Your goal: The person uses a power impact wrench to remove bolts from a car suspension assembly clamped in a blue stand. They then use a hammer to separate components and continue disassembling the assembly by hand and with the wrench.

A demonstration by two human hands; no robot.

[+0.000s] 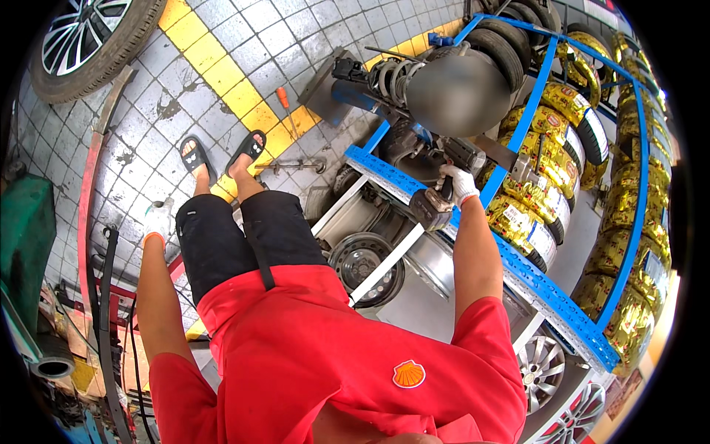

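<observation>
My right hand (459,183), in a white knit glove, is wrapped round the grip of a cordless impact wrench (431,209). The wrench's dark body extends beyond the glove and its battery block faces toward me, over the edge of a blue metal rack (547,296). At my left side hangs my left hand (157,220), also in a white glove, beside my thigh and above the tiled floor. Its fingers look loosely extended, with grey at their tips; I make out nothing held in it.
Gold-wrapped tires (543,152) fill the rack on the right. A steel wheel rim (366,268) sits low beside my leg. On the floor lie an orange-handled screwdriver (283,98) and a metal bar (292,166). A mounted wheel (81,37) is far left, near a red rail (89,200).
</observation>
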